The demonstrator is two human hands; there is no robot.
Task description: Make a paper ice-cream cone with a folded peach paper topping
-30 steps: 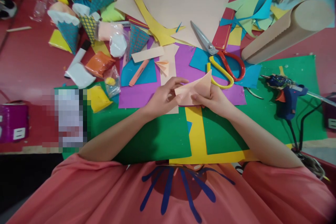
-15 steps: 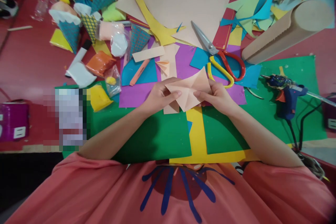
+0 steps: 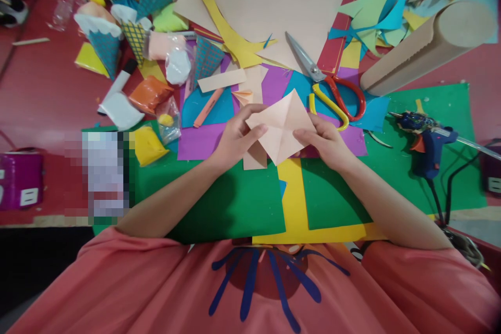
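A creased square of peach paper (image 3: 282, 124) is held up between my two hands, with fold lines crossing at its middle. My left hand (image 3: 239, 135) pinches its left corner, thumb on top and fingers underneath. At the right corner my right hand (image 3: 326, 142) grips it the same way. Beneath the square lies a peach paper strip (image 3: 255, 160). Just beyond my left hand are a small pleated paper fan (image 3: 243, 96) and an orange cutter knife (image 3: 209, 108). Scissors (image 3: 340, 102) with red and yellow handles lie beyond my right hand.
Paper cones (image 3: 102, 42) and bags of coloured clay (image 3: 151, 95) crowd the left. A blue glue gun (image 3: 427, 154) with its cord lies right, below a roll of paper (image 3: 415, 55). Large peach sheets (image 3: 274, 0) and paper scraps (image 3: 376, 15) cover the back. A green sheet (image 3: 230, 203) lies in front.
The peach square has flattened out and its upper corner has shifted left and up. My right fingers have moved slightly along its edge. Both hands still hold it.
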